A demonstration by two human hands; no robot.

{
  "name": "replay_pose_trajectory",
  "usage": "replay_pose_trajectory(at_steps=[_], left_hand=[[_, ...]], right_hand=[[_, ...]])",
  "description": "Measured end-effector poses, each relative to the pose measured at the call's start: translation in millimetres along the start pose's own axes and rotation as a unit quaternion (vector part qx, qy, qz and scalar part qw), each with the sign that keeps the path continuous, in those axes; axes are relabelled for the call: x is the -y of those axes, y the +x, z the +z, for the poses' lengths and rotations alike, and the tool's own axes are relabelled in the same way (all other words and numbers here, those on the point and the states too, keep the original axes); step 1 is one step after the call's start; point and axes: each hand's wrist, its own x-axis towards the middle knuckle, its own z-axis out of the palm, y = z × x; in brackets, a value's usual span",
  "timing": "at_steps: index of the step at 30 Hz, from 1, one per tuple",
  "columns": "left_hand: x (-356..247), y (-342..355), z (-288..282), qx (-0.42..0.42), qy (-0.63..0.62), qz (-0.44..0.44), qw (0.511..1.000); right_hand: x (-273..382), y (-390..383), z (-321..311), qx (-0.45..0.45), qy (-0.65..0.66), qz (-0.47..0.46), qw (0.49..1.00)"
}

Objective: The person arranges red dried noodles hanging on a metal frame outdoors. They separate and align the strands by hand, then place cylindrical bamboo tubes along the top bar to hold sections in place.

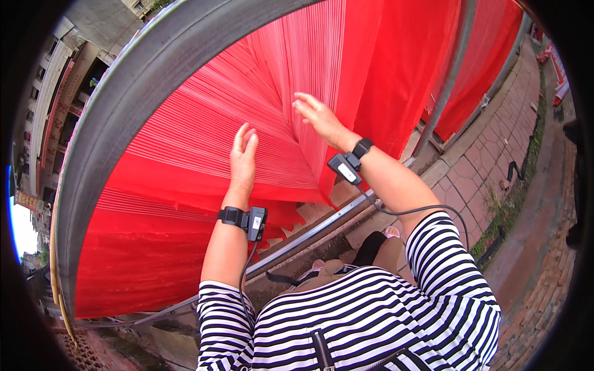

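A big sheet of red strands or cloth [204, 130] hangs from a thick grey metal bar [117, 105] that curves across the top left. My left hand [242, 157] lies flat against the red sheet, fingers together and pointing up. My right hand [318, 116] is raised further right, fingers spread, touching the fold where two red sheets meet. Neither hand holds anything. Each wrist carries a black strap with a small black device and a cable.
More red sheets [489, 43] hang along the rack at the upper right, between grey upright posts [448, 80]. A low metal rail [322, 232] runs by my legs. Brick paving [482, 161] and a strip of weeds [520, 185] lie to the right. Buildings stand far left.
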Motion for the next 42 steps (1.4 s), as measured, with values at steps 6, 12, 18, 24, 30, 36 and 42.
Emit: replay_pose_trajectory(at_steps=[6, 12, 18, 24, 30, 36, 42], left_hand=[[15, 7, 45, 0.046, 0.011, -0.027, 0.999], [65, 6, 55, 0.103, 0.048, -0.08, 0.99], [75, 3, 18, 0.084, 0.036, -0.146, 0.985], [95, -6, -34, 0.039, 0.012, -0.163, 0.986], [104, -8, -56, 0.026, -0.011, -0.165, 0.986], [112, -11, -72, 0.026, -0.016, -0.163, 0.986], [126, -13, -88, 0.025, -0.026, -0.169, 0.985]], right_hand=[[-34, -2, 20, -0.018, 0.039, 0.016, 0.999], [-112, -6, 11, -0.018, 0.031, 0.093, 0.995], [-139, 0, 4, -0.06, -0.002, 0.085, 0.995], [-152, 1, -14, -0.079, -0.016, 0.07, 0.994], [-142, -6, -33, -0.078, -0.017, 0.085, 0.993], [-141, -12, -52, -0.064, 0.004, 0.102, 0.993], [-143, -13, -68, -0.081, 0.005, 0.11, 0.991]])
